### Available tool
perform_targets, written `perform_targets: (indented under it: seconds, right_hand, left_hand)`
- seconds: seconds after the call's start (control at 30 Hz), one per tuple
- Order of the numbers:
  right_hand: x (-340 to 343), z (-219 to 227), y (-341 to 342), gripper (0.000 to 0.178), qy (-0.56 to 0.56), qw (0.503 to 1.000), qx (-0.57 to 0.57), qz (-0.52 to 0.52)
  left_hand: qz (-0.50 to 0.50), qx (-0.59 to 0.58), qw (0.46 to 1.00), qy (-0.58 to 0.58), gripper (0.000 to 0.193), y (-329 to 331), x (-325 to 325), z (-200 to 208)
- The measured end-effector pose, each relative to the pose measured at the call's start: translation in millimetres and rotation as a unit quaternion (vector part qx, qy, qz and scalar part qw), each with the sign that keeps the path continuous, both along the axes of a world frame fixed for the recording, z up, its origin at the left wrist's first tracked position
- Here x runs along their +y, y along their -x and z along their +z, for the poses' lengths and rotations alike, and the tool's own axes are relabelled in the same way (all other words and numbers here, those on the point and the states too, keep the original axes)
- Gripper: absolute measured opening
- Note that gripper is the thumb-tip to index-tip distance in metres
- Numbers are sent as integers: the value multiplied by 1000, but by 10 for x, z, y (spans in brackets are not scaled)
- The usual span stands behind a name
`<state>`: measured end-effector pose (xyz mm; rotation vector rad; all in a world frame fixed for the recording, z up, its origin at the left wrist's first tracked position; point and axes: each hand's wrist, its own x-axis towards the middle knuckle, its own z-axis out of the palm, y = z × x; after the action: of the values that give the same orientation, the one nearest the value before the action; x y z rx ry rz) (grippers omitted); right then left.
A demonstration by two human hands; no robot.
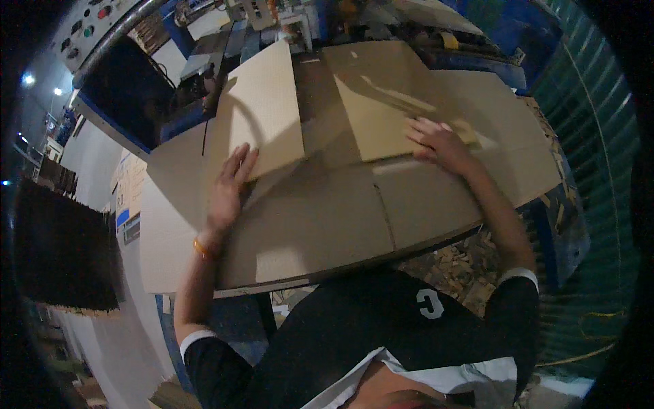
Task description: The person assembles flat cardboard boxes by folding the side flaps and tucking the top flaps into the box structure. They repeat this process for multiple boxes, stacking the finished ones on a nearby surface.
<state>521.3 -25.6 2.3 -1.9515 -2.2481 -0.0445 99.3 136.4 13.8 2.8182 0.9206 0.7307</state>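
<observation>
A wide brown cardboard sheet (320, 228) lies across the work table in front of me, with a crease running through its near part. On its far side, a pale cardboard panel (269, 109) is at the left and a tan one (381, 102) at the right, with a darker gap between them. My left hand (234, 180) rests with its fingers stretched out at the near left edge of the pale panel. Over the near right corner of the tan panel lies my right hand (439, 143), fingers extended and slightly bent. Neither hand visibly grips anything.
Beyond the cardboard stands a blue machine (122, 95) with metal parts and a panel of buttons (85, 31). Cardboard scraps (449, 273) litter the floor below the table. A green corrugated wall (599, 170) runs along the right; a dark stack (65, 245) stands at left.
</observation>
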Motion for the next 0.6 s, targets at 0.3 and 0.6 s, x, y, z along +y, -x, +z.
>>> perform_targets:
  seconds: [0.3, 0.6]
  right_hand:
    - [918, -338, -110, 47, -130, 965, -86, -212]
    - [107, -260, -98, 49, -47, 948, 129, -288]
  left_hand:
    - [158, 138, 936, -281, 55, -593, 1057, -309]
    - [255, -127, 945, -162, 64, 1015, 879, -360]
